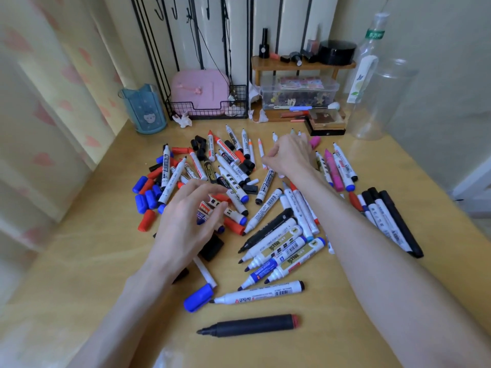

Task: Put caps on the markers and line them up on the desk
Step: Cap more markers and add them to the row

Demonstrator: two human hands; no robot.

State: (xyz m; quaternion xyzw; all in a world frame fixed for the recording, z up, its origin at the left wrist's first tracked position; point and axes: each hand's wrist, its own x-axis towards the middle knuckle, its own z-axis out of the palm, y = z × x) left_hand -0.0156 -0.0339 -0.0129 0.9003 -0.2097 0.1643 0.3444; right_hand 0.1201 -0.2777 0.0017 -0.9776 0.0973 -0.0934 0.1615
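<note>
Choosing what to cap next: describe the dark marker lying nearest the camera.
The dark marker has a black, matt-looking barrel, a red butt end on the right and a bare black tip pointing left: uncapped. It lies flat on the desk, nearly crosswise, apart from the pile. Nothing else touches it.
</note>
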